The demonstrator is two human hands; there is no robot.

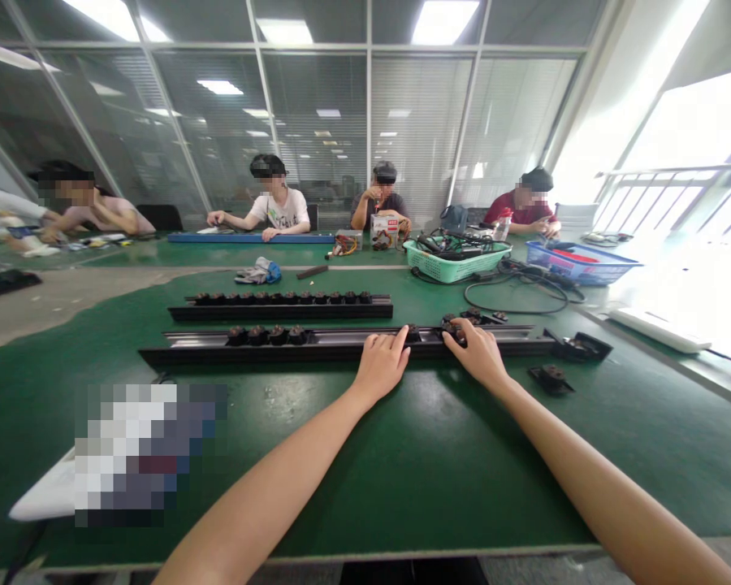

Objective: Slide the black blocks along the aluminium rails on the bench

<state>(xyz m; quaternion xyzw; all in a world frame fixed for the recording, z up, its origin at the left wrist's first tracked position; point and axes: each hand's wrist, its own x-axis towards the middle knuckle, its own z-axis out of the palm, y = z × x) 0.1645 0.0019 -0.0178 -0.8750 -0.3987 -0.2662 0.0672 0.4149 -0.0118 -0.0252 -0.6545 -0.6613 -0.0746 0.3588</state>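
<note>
A long black rail [335, 351] with a silvery inner channel lies across the table in front of me. Several black round parts [257, 335] sit in its left half. My left hand [381, 363] holds the rail's near wall right of the middle, thumb in front and fingers over the top. Another black part [413, 333] is in the channel beside those fingertips. Further right, my right hand [480, 353] has thumb and fingers round a black round part [448, 323] at the channel, partly hidden by the fingers.
Behind lies a second black rail [280, 311] with a row of similar parts. Loose black pieces [551, 379] lie at the right. A green basket [456, 266] with cables, a blue basket [609, 264] and a crumpled glove [259, 271] stand farther back. Several people sit across the table.
</note>
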